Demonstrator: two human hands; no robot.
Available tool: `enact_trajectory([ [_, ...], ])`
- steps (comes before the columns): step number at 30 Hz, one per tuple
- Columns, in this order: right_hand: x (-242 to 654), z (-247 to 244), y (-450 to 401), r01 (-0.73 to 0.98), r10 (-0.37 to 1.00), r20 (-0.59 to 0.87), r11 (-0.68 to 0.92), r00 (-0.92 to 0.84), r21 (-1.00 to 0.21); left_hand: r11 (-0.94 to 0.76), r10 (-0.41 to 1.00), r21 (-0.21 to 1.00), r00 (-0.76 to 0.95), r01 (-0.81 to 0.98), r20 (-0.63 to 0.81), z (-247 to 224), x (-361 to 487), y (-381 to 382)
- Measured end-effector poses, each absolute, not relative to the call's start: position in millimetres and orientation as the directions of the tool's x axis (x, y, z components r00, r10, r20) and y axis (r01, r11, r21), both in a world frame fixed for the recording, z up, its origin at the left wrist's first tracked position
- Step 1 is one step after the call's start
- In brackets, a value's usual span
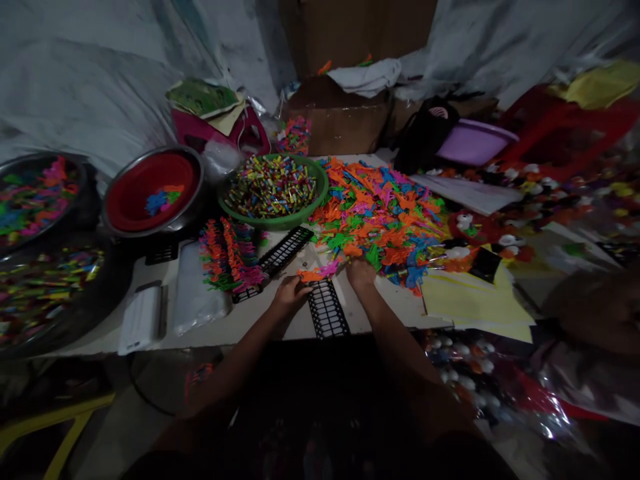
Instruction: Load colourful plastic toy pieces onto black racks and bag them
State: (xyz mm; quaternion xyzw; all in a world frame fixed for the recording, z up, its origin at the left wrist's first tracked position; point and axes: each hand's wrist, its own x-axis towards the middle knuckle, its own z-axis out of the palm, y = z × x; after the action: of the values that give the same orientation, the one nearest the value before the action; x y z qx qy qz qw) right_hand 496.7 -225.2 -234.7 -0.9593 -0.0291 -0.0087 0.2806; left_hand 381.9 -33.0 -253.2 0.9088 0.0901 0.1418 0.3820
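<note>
The left hand point(290, 295) has curled fingers by the top of the black rack point(329, 315), right next to an orange toy point(310, 275). A pink toy point(329, 269) sits between both hands. The right hand point(361, 273) has its fingers beside the big toy pile point(375, 217). I can't tell if either hand is pinching.

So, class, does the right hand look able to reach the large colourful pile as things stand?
Probably yes: the right hand is at the near edge of the pile, with nothing visible standing between.
</note>
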Motion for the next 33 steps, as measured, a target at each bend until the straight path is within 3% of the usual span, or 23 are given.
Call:
enact_trajectory([
  [2,495,-228,-231,0.038,0.021,0.038,-0.854,0.999,-0.519,-0.684,0.346,0.715,0.928,0.147,0.139,-244,369,-34],
  [5,476,-224,-244,0.042,-0.056,0.117,-0.712,0.992,-0.701,-0.587,0.261,0.801,0.964,0.118,0.049,-230,349,-45],
  [8,438,-227,-243,0.002,-0.13,0.052,-0.355,0.99,-0.935,-0.287,0.122,0.954,0.991,0.087,-0.054,-222,345,-72],
  [11,396,-232,-232,0.022,-0.04,0.032,-0.223,0.999,-0.975,-0.046,0.061,0.99,0.99,0.134,-0.131,-220,360,-100],
  [14,377,-233,-232,0.179,0.18,0.127,-0.313,0.975,-0.933,-0.08,0.06,0.991,0.993,0.104,-0.099,-224,373,-111],
  [16,385,-229,-243,0.23,0.34,0.094,-0.385,0.936,-0.894,-0.124,0.081,0.988,0.993,0.094,-0.085,-229,371,-106],
  [18,406,-223,-256,0.208,0.3,0.046,-0.534,0.953,-0.82,-0.156,0.099,0.986,0.994,0.064,-0.049,-233,362,-95],
  [20,431,-218,-264,0.159,0.132,0.09,-0.747,0.987,-0.646,-0.222,0.166,0.975,0.985,-0.008,0.046,-236,351,-83],
  [21,442,-217,-265,0.155,0.125,0.092,-0.823,0.988,-0.547,-0.268,0.212,0.963,0.972,-0.043,0.102,-236,346,-77],
  [23,456,-217,-263,0.232,0.258,-0.014,-0.889,0.966,-0.395,-0.348,0.304,0.934,0.933,-0.08,0.193,-235,339,-67],
  [26,460,-223,-260,0.327,0.392,-0.184,-0.895,0.902,-0.303,-0.407,0.402,0.913,0.893,-0.025,0.204,-236,334,-56],
  [30,457,-230,-273,0.306,0.375,-0.175,-0.895,0.91,-0.324,-0.385,0.533,0.918,0.835,0.098,0.135,-250,337,-52],
  [33,457,-230,-284,0.263,0.283,0.05,-0.79,0.958,-0.553,-0.367,0.522,0.926,0.843,0.083,0.132,-261,344,-56],
])
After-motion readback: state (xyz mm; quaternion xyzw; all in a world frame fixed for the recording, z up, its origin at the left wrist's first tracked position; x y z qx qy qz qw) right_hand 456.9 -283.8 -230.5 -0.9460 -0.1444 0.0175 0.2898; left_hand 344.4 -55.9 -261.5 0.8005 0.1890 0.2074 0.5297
